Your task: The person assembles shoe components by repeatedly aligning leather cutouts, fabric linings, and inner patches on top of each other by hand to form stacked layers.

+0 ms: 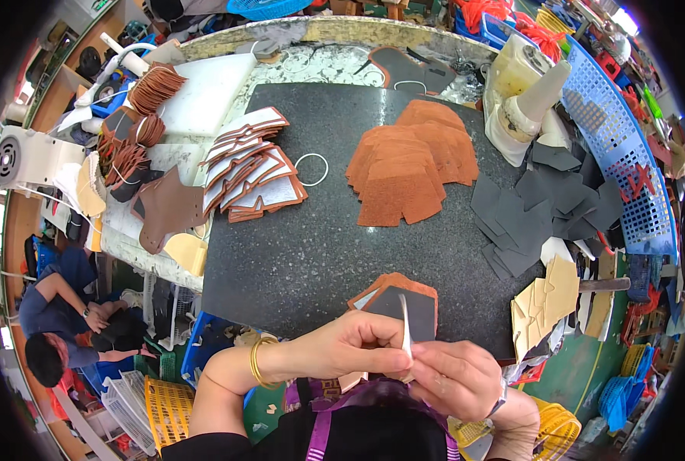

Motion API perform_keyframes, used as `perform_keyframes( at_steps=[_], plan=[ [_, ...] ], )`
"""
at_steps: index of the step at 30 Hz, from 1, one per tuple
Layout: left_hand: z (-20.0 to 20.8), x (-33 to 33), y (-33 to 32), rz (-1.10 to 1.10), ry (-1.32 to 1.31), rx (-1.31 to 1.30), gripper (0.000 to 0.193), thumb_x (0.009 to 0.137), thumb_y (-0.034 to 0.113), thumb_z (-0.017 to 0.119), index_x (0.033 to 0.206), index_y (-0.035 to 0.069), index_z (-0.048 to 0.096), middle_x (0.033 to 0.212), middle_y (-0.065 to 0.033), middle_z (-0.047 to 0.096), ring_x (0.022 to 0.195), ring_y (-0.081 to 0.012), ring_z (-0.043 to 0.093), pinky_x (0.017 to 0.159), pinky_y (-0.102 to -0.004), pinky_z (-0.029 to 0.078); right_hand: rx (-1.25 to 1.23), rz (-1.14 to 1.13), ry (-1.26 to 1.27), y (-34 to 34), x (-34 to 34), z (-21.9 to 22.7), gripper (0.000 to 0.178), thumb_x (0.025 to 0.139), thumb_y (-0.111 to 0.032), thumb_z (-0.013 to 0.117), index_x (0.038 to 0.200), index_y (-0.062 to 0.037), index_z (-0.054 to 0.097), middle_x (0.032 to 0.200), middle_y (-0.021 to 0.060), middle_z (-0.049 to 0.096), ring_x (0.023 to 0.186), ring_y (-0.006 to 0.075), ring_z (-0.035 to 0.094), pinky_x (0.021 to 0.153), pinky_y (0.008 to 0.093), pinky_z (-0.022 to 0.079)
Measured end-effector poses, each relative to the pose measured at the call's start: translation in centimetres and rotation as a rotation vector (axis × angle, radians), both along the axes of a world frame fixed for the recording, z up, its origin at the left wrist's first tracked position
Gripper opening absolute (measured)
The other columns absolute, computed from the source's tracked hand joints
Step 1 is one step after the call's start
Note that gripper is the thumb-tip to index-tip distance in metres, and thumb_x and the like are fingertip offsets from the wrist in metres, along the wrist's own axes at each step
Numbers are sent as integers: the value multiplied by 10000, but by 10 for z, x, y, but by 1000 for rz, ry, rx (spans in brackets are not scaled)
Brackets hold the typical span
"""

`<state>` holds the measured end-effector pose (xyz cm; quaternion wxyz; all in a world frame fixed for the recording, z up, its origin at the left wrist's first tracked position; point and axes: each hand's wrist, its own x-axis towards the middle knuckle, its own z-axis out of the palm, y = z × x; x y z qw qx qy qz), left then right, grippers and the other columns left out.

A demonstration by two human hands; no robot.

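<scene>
"In the head view, how does the pale strip (405, 323) lie to the hands?"

"Its long axis points away from the body, the free end out over the brown-rimmed panel (419, 306). The left hand (367, 343) pinches its near end between thumb and finger; the right hand (459, 378) closes on that same end from the other side."

"Which hand is nearer the panel?"

"The left. The panel lies on the table (312, 257) just beyond, its near edge hidden; I can't tell whether they touch."

"And their looks?"

"The strip is thin, whitish, slightly curved. The panel looks flat and angular: dark grey face, rust-brown border, pale patch at its left."
</scene>
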<state>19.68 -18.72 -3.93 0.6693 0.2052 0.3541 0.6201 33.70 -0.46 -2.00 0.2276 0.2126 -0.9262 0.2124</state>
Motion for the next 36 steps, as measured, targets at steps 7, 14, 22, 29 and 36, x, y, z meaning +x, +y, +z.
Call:
perform_keyframes(
  at_steps=[7, 14, 22, 29, 36],
  plan=[
    [-33, 23, -1, -106, -236, 0, 253, 996, 268, 545, 881, 43, 562, 817, 44, 535, 710, -36, 465, 635, -223, 383, -345, 44, -168, 4, -5, -12, 336, 625, -48, 742, 959, -34, 712, 1054, 79, 634, 964, 243, 617, 777, 360, 526],
    [-53, 7, -59, -422, 510, -130, 178, 947, 237, 584, 904, 67, 620, 762, -19, 618, 564, -93, 538, 524, -290, 428, -117, -174, -334, 22, 20, 8, 225, 630, -103, 744, 843, -97, 673, 936, 44, 651, 959, 253, 623, 916, 490, 450],
    [1, -16, -23, 171, 1132, -83, 217, 884, 203, 639, 956, -2, 635, 750, -107, 648, 645, -173, 656, 486, -286, 461, -743, -323, -713, 14, 5, -11, 106, 846, -44, 690, 919, 3, 630, 824, 93, 677, 698, 174, 679, 649, 270, 540],
    [-27, -22, 10, 96, 1315, -316, 291, 887, 264, 662, 720, 38, 586, 581, -146, 600, 497, -310, 608, 457, -371, 463, -1004, -537, -898, 12, -16, -34, 571, 822, -8, 700, 1338, -36, 457, 754, 71, 660, 683, 117, 679, 613, 245, 543],
    [-24, -24, 13, 26, 1405, -258, 310, 903, 270, 634, 713, 40, 550, 592, -134, 611, 524, -323, 616, 478, -400, 479, -860, -492, -845, 9, -13, -41, 575, 825, -22, 698, 1338, -80, 445, 757, 61, 658, 675, 133, 684, 602, 253, 546]
  ],
)
